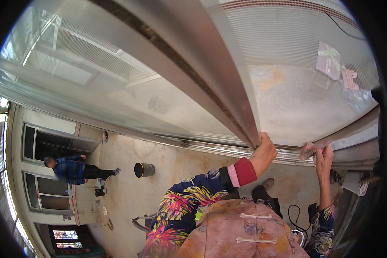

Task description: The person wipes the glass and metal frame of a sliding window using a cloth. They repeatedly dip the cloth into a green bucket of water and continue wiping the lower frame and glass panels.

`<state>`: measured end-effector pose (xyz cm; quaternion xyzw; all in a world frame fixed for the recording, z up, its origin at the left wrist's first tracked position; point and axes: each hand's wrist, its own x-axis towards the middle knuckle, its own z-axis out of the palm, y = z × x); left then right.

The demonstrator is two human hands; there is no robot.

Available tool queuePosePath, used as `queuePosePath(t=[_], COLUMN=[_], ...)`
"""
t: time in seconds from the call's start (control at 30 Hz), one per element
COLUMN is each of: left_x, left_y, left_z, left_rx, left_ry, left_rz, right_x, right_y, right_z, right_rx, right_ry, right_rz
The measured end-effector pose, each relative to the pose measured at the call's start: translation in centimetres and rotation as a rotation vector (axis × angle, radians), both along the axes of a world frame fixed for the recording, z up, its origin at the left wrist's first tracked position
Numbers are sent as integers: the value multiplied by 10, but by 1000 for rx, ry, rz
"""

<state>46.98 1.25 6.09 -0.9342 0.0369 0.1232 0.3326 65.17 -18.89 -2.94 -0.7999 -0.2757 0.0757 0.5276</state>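
My left hand (265,154) grips the lower edge of a metal-framed sliding glass door panel (225,80), close to the floor track (290,155). Over at the right, my right hand (324,158) holds a crumpled, dirty cloth (307,151) against the base of the metal door frame (345,129). The fingertips of my right hand are partly hidden by the cloth and frame. Behind the glass lies a pale floor.
A person (69,168) walks at the left near windows. A black bucket (144,170) stands on the concrete floor. A black cable (295,216) and a white container (297,237) lie near my right arm. Beyond the glass is a pink and green board (328,61).
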Motion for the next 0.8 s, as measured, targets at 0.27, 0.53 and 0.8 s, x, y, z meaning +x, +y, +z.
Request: queuePosePath(t=[0.27, 0.53, 0.8], left_x=[-7, -5, -6], left_y=[3, 3, 10], left_z=[-7, -14, -25], left_rx=[45, 14, 46], left_ry=[-22, -70, -72], left_rz=[0, -8, -32], right_x=[5, 1, 11], right_y=[-1, -1, -9], right_z=[-3, 2, -6], right_rx=[40, 35, -86], right_ry=[0, -15, -59], right_rz=[63, 107, 56])
